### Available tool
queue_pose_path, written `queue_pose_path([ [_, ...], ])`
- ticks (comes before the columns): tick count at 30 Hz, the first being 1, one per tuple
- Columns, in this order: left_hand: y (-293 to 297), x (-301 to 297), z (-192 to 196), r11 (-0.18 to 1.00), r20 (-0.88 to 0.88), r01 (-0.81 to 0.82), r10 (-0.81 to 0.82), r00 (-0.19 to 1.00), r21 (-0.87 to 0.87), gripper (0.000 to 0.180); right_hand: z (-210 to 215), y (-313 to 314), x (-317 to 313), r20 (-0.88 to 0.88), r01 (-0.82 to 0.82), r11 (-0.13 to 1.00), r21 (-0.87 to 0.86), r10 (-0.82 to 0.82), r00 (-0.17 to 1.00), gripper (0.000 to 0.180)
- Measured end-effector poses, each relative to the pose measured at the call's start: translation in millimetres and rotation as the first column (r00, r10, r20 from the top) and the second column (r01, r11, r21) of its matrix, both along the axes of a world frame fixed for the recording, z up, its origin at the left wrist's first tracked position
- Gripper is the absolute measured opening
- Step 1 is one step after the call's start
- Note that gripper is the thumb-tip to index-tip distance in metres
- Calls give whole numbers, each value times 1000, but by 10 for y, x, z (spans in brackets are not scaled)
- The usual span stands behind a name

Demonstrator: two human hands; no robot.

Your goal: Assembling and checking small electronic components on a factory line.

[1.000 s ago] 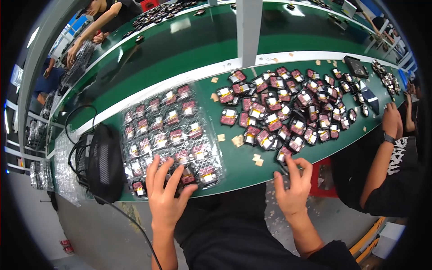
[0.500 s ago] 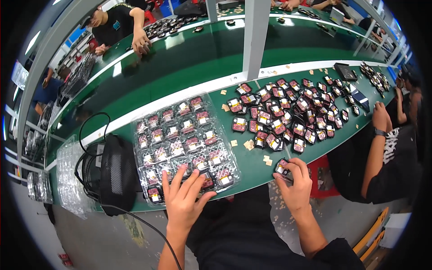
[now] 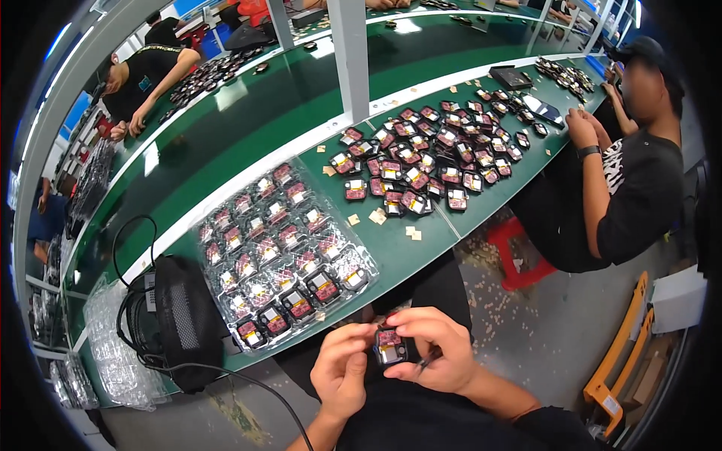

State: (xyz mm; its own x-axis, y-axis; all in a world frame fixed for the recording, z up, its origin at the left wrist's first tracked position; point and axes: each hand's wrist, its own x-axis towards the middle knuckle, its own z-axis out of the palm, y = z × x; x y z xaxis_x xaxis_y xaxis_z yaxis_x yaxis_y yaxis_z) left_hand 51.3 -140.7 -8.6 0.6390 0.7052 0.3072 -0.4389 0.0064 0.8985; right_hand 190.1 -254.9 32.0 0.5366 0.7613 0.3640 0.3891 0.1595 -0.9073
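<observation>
A small black device housing (image 3: 390,348), with a red circuit board and a white-and-yellow part showing in its open face, is held above my lap, off the near table edge. My right hand (image 3: 444,353) grips it from the right, thumb below and fingers over the top. My left hand (image 3: 340,373) closes on its left side with fingertips and thumb. Beyond my hands to the left, a clear plastic tray (image 3: 370,264) holds rows of similar housings; several in the nearest row sit dark and uncovered, while clear plastic glints over the others.
A loose pile of similar housings (image 3: 417,177) spreads over the green table (image 3: 406,259), with tan paper bits beside it. A black mesh pouch (image 3: 186,319) with cables and stacked clear trays (image 3: 120,342) stand left. A grey post (image 3: 350,68) rises behind. A co-worker (image 3: 639,180) sits right.
My left hand has left the tray and joined my right on the housing, now nearer my body. The view has swung right. The nearest tray row now shows more uncovered housings.
</observation>
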Motion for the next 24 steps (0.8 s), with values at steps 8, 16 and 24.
queue_pose_path([
  [8, 109, 44, -62, 607, -69, -214, 408, 911, 765, 45, -183, 112, -123, -625, -218, 974, 56, 205, 753, 42],
  [16, 197, 39, 127, 968, -41, -117, 111, 993, -220, 64, 21, 327, 209, 12, -100, 977, -189, 104, 995, 34],
  [24, 294, 124, 145, 923, -71, -142, 125, 990, -358, 70, -100, 594, 339, 578, 26, 999, 27, -37, 815, 28],
])
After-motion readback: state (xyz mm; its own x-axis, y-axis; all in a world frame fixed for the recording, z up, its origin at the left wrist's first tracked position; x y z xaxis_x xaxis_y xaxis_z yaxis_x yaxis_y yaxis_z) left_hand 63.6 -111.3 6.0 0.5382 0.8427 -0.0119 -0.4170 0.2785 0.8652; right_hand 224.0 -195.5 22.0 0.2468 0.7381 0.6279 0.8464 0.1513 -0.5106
